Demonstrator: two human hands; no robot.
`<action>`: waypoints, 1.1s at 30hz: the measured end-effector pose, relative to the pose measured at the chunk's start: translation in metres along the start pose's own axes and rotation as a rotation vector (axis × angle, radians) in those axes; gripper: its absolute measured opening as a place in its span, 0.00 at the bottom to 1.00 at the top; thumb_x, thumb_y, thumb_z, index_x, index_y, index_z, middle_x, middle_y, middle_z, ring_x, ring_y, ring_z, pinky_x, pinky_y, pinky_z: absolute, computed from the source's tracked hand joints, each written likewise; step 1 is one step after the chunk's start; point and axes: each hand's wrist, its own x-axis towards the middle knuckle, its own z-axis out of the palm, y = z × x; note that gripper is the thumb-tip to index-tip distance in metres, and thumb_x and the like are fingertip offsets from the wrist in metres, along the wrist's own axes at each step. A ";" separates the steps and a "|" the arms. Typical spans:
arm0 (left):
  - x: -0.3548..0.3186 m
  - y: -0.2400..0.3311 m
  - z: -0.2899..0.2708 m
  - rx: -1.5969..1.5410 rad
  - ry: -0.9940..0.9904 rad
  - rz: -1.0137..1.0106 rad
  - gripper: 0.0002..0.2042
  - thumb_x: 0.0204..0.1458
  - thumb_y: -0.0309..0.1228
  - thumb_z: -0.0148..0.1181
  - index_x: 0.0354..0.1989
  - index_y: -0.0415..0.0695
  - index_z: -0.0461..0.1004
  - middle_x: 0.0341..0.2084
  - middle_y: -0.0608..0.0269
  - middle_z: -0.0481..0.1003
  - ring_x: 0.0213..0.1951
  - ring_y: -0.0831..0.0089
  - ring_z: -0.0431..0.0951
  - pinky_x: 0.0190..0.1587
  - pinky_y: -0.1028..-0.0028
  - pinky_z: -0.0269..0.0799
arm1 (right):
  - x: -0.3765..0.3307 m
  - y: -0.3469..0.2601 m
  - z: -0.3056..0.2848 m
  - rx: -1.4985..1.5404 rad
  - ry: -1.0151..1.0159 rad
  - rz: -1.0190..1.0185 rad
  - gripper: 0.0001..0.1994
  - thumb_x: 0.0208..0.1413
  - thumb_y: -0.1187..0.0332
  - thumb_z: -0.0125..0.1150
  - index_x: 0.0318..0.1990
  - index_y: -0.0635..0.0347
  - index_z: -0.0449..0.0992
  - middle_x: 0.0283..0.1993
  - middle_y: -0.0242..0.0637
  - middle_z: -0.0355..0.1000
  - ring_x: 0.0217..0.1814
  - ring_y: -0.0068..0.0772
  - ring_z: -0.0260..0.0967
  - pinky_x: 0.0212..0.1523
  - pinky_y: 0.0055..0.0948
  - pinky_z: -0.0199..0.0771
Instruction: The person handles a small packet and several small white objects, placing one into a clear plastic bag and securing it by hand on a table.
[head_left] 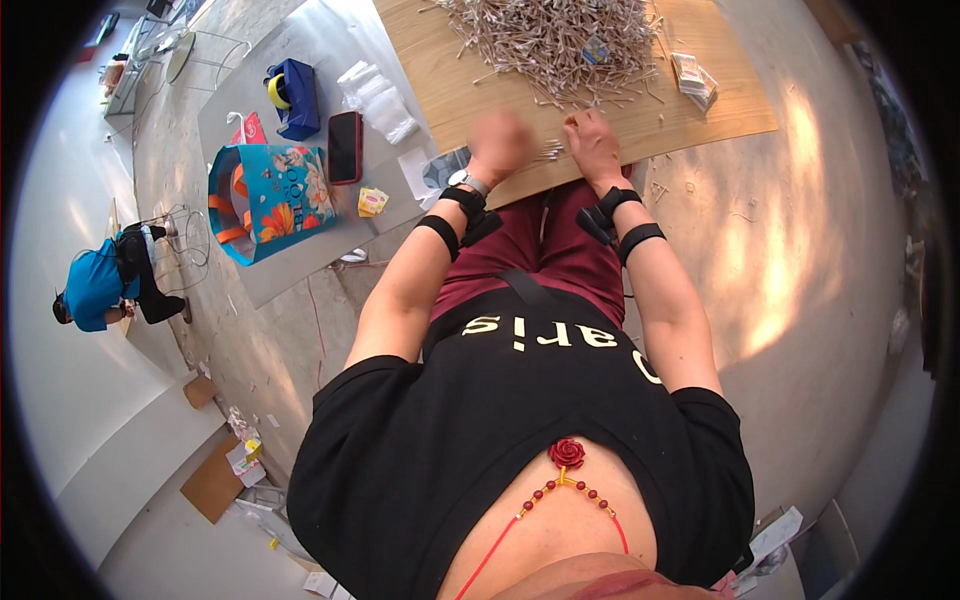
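A large heap of cotton swabs (555,45) covers the far part of the wooden board. At its near side my left hand (500,140) hovers over or rests on the board, its fingers smeared by blur. To its right my right hand (593,140) is closed, with fingers curled together; whatever it may hold is too small to make out. Between the two hands lies a small group of cotton swabs (549,151) near the board's front edge. A watch (466,180) is on my left wrist, and black straps go round both forearms.
Small stacked packs (694,80) stand right of the heap. On the grey table at left are a blue tape dispenser (293,98), a phone (345,147), clear bags (380,103), a yellow packet (372,202) and a floral bag (270,203). Farther left, a person (105,280) bends over.
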 end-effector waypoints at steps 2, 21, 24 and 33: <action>0.002 0.007 -0.004 -0.010 -0.040 -0.008 0.05 0.48 0.33 0.67 0.32 0.48 0.82 0.40 0.58 0.77 0.49 0.56 0.75 0.53 0.55 0.67 | 0.008 0.002 0.003 -0.050 0.058 0.011 0.09 0.54 0.67 0.69 0.42 0.53 0.80 0.45 0.39 0.75 0.51 0.47 0.73 0.51 0.44 0.73; 0.057 -0.006 0.033 0.105 0.262 -0.077 0.04 0.50 0.32 0.64 0.34 0.50 0.81 0.39 0.58 0.76 0.47 0.56 0.75 0.50 0.57 0.68 | 0.035 0.000 0.025 -0.165 -0.024 0.125 0.08 0.56 0.62 0.69 0.39 0.51 0.80 0.46 0.38 0.74 0.53 0.44 0.74 0.54 0.48 0.70; 0.057 0.000 0.021 0.069 0.341 -0.003 0.04 0.48 0.29 0.67 0.33 0.50 0.81 0.38 0.59 0.76 0.47 0.56 0.75 0.49 0.59 0.70 | 0.029 0.002 0.020 -0.117 -0.018 0.096 0.07 0.56 0.63 0.69 0.38 0.53 0.79 0.45 0.40 0.75 0.52 0.46 0.74 0.52 0.48 0.71; 0.047 -0.009 0.006 0.108 0.312 0.166 0.07 0.47 0.30 0.70 0.35 0.51 0.82 0.38 0.63 0.75 0.46 0.59 0.75 0.49 0.61 0.71 | 0.022 -0.005 0.008 0.054 -0.008 0.084 0.07 0.57 0.66 0.67 0.39 0.57 0.78 0.43 0.43 0.76 0.48 0.51 0.74 0.49 0.46 0.73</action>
